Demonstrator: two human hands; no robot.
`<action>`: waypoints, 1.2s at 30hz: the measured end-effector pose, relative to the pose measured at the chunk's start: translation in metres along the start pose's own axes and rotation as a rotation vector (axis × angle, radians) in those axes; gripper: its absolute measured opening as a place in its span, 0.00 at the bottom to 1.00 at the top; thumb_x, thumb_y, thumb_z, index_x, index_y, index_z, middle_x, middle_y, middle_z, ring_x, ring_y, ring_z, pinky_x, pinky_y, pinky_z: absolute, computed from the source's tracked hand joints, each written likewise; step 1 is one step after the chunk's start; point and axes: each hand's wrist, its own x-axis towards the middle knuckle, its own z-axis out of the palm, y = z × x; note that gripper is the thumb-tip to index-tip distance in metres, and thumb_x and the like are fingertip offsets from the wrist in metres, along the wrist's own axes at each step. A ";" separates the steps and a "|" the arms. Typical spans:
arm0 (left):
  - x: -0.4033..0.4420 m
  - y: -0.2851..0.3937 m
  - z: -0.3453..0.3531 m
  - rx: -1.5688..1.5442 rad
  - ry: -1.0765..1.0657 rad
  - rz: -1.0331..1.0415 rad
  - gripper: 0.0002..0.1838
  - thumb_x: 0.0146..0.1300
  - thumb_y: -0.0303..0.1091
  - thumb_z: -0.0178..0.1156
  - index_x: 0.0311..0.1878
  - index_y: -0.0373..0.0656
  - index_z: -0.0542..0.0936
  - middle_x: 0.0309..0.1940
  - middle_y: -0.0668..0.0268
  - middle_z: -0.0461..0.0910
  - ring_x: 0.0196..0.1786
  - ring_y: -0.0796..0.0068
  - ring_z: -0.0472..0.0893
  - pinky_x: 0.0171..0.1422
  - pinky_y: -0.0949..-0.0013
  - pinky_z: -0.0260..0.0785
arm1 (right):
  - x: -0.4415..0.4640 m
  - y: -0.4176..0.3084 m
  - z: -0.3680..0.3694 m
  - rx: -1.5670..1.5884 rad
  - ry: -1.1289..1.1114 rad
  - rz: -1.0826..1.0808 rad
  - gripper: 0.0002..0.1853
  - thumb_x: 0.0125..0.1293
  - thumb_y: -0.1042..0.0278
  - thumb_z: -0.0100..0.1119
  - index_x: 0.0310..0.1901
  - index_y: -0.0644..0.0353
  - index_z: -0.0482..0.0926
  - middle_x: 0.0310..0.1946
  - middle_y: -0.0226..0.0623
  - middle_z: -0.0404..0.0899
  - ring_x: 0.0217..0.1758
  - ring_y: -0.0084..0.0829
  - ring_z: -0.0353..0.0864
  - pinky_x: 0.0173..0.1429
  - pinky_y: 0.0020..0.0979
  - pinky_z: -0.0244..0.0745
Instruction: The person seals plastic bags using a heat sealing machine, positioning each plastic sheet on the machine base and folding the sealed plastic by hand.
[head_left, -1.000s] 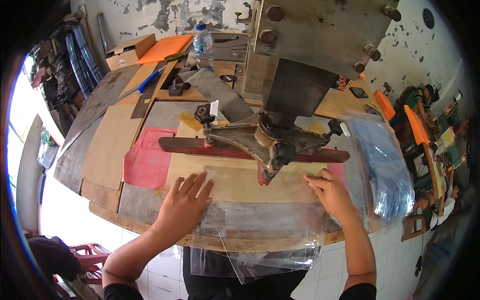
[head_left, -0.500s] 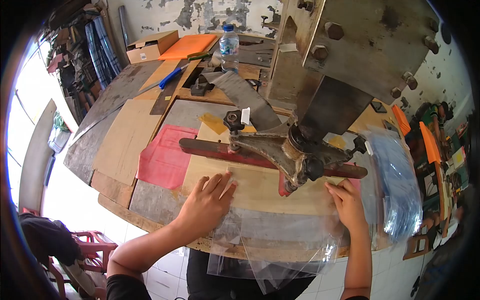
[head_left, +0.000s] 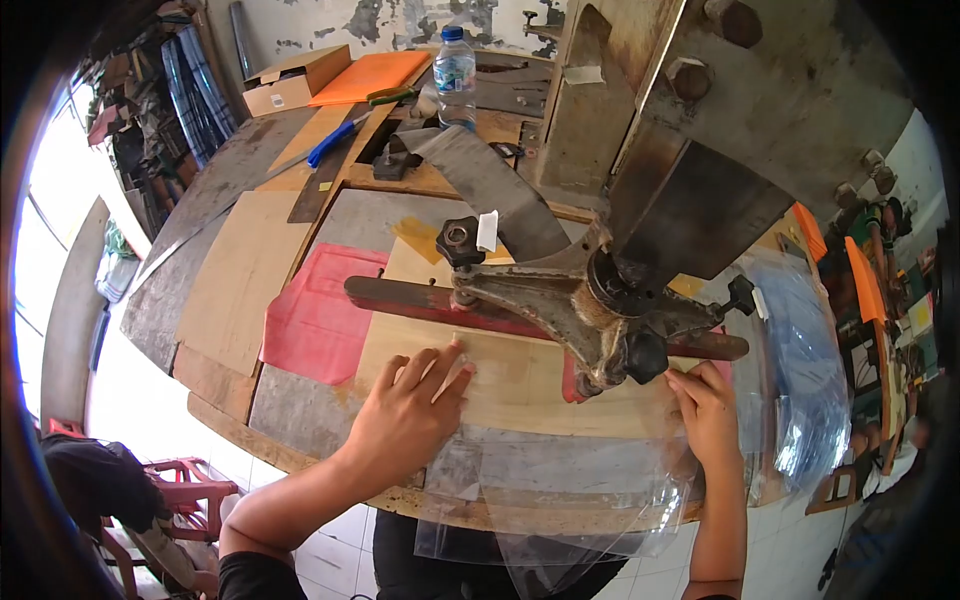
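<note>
No wording, brand or number can be read. Well beyond the left hand (head_left: 408, 408), the label (head_left: 455, 77) on the plastic bottle (head_left: 454, 107) is too small to make out, as is the white sticker (head_left: 278, 100) on the cardboard box (head_left: 312, 78), farther to the left.
</note>
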 end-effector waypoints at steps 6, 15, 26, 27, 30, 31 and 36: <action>0.001 0.000 0.001 -0.016 0.004 -0.005 0.24 0.66 0.36 0.69 0.66 0.43 0.84 0.74 0.58 0.77 0.69 0.58 0.77 0.68 0.51 0.72 | 0.000 0.003 0.004 0.021 0.055 -0.040 0.11 0.69 0.76 0.70 0.52 0.61 0.92 0.33 0.41 0.79 0.35 0.39 0.81 0.41 0.39 0.76; 0.004 0.006 -0.004 -0.026 0.020 -0.066 0.22 0.66 0.35 0.68 0.63 0.43 0.84 0.72 0.62 0.78 0.67 0.60 0.77 0.71 0.50 0.68 | -0.002 0.004 0.003 -0.019 0.056 0.005 0.14 0.66 0.76 0.72 0.52 0.55 0.92 0.37 0.36 0.84 0.37 0.37 0.87 0.41 0.39 0.81; 0.004 0.008 -0.006 -0.015 -0.006 -0.111 0.21 0.67 0.36 0.67 0.63 0.45 0.84 0.74 0.67 0.77 0.65 0.60 0.76 0.71 0.49 0.66 | -0.001 0.002 0.001 0.035 0.042 -0.031 0.14 0.68 0.80 0.69 0.54 0.58 0.90 0.42 0.35 0.86 0.42 0.35 0.90 0.45 0.36 0.85; 0.004 0.008 -0.006 -0.018 -0.006 -0.109 0.21 0.67 0.36 0.67 0.63 0.45 0.84 0.74 0.67 0.77 0.65 0.60 0.76 0.71 0.49 0.66 | -0.001 0.002 0.001 0.032 0.042 -0.029 0.14 0.68 0.80 0.69 0.54 0.58 0.90 0.42 0.35 0.86 0.42 0.35 0.90 0.45 0.36 0.85; 0.005 0.008 -0.007 -0.017 -0.006 -0.109 0.21 0.67 0.36 0.67 0.63 0.45 0.84 0.74 0.67 0.77 0.65 0.60 0.76 0.70 0.49 0.66 | -0.001 0.003 0.001 0.022 0.022 -0.012 0.14 0.68 0.79 0.69 0.54 0.58 0.90 0.43 0.34 0.86 0.43 0.35 0.91 0.46 0.35 0.86; 0.005 0.008 -0.007 -0.016 -0.003 -0.110 0.21 0.67 0.35 0.67 0.63 0.45 0.84 0.74 0.67 0.77 0.65 0.60 0.76 0.70 0.49 0.66 | -0.001 0.003 0.001 0.022 0.020 -0.010 0.13 0.69 0.79 0.69 0.54 0.58 0.90 0.43 0.34 0.86 0.43 0.34 0.91 0.46 0.35 0.86; 0.005 0.009 -0.005 -0.015 0.000 -0.112 0.21 0.67 0.35 0.67 0.63 0.44 0.83 0.74 0.67 0.78 0.65 0.59 0.76 0.71 0.49 0.66 | -0.001 0.001 0.001 0.018 0.019 -0.003 0.13 0.69 0.79 0.69 0.54 0.59 0.90 0.43 0.34 0.86 0.45 0.34 0.92 0.47 0.35 0.87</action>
